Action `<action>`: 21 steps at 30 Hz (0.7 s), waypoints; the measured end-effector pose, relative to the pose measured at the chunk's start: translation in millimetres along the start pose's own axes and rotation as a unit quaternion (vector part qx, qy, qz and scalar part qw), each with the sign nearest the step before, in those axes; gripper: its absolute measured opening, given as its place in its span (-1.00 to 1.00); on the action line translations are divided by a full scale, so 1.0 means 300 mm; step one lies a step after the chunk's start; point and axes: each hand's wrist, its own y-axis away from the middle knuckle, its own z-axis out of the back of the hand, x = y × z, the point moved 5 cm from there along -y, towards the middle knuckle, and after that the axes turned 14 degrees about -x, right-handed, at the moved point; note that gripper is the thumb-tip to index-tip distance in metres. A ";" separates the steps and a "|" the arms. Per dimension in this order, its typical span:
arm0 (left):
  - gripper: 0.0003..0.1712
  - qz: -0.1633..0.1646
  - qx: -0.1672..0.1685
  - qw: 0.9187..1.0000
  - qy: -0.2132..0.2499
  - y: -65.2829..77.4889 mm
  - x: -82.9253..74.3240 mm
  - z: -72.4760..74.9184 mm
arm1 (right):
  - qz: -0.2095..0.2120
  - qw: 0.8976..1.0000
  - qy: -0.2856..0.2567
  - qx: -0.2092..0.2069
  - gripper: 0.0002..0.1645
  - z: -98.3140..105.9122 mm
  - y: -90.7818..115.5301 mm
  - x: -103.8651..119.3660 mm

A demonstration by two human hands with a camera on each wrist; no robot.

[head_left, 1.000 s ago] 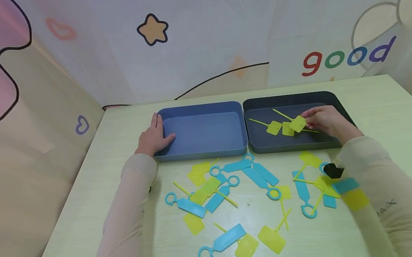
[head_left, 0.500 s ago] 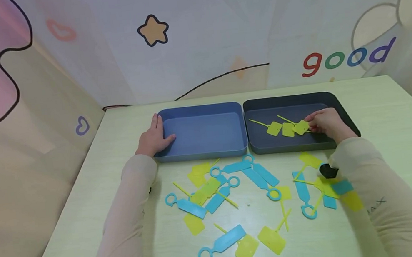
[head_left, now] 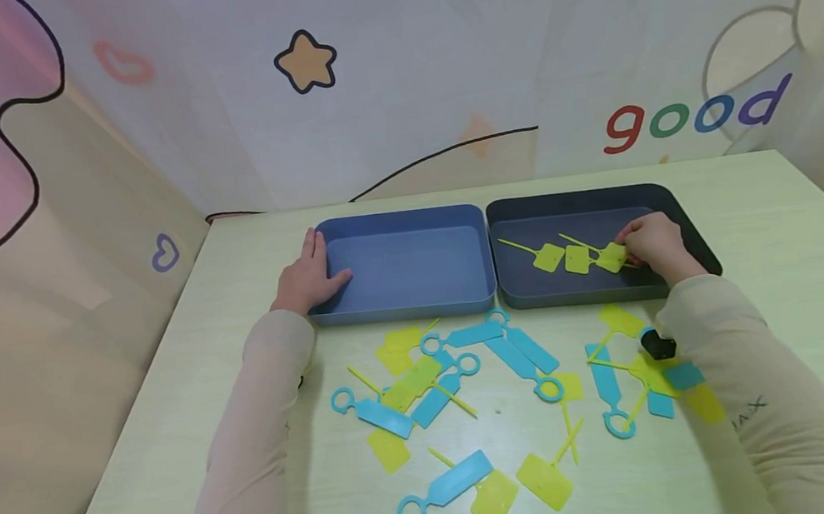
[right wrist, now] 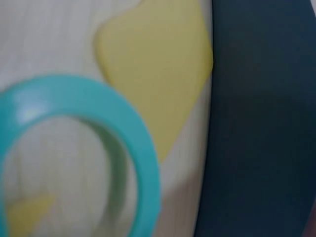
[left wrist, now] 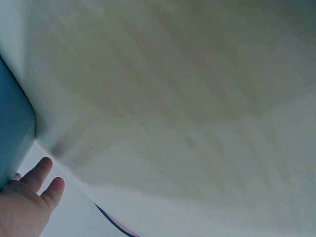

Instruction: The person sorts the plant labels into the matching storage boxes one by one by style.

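My left hand (head_left: 309, 278) rests with straight fingers over the left rim of the blue tray (head_left: 413, 265); its fingers (left wrist: 39, 173) and the tray's side appear in the left wrist view. Inside the dark tray (head_left: 574, 293), my right hand (head_left: 655, 246) pinches the edge of a yellow tag (head_left: 612, 259) low over the tray floor. Just left of it lie another yellow tag (head_left: 576, 260) and a third yellow tag (head_left: 549, 258), with a thin stem. The right hand's fingertips are partly hidden by the hand itself.
In front of the trays, blue ring tags (head_left: 459, 476) and yellow stem tags (head_left: 544, 480) lie scattered, several overlapping. Below the right forearm is a cluster with a blue tag (head_left: 604, 379). The right wrist view shows a ring (right wrist: 148, 177) close up. A printed curtain (head_left: 409, 81) hangs behind.
My right hand has lowered the yellow tag slightly and moved it a little right, beside the middle tag. The left hand has stayed on the blue tray's rim.
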 end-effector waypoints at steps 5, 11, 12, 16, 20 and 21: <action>0.00 0.000 0.001 1.000 -0.001 0.002 -0.001 0.004 | 0.019 0.999 0.026 -0.017 -0.67 0.005 0.005 0.005; 0.00 -0.001 -0.001 1.000 -0.003 0.004 -0.001 0.005 | 0.027 0.998 0.040 -0.030 -0.69 0.008 0.010 0.011; 0.00 -0.002 -0.002 1.000 -0.003 0.004 -0.001 0.005 | 0.029 0.998 0.042 -0.032 -0.70 0.009 0.010 0.012; 0.00 -0.002 -0.003 1.000 -0.001 0.004 -0.002 0.007 | 0.022 0.998 0.042 -0.028 -0.71 0.011 0.014 0.008; 0.00 0.000 0.000 1.000 0.000 -0.001 0.002 0.002 | 0.008 0.999 0.035 -0.019 -0.70 0.017 0.022 0.006; 0.00 0.000 0.001 1.000 -0.001 -0.003 0.003 0.000 | 0.006 0.999 0.030 -0.018 -0.68 0.020 0.025 0.009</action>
